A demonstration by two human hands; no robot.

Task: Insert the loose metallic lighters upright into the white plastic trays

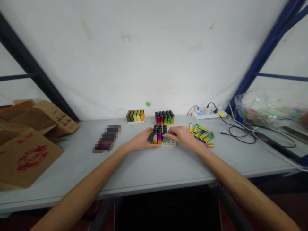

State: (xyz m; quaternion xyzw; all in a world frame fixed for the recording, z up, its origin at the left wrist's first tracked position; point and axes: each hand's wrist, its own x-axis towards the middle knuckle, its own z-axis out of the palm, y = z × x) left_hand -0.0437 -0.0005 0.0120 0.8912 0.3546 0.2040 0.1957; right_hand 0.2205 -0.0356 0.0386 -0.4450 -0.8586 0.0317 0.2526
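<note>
Slim, bare forearms [93, 181] narrow toward a bare left hand [141, 140] and bare right hand [183, 136].

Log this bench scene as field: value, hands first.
left hand: thumb and fingers spread at left side of part-filled tray
right hand: above tray's right part, fingertips beside lighters; grip unclear
tray fill: upright dark-topped lighters at left, bare slots at right
loose lighters: lying right of tray
near wall: yellowish lighter block left, black-topped lighter block right
far left: cardboard boxes
right rear: power strip
</note>
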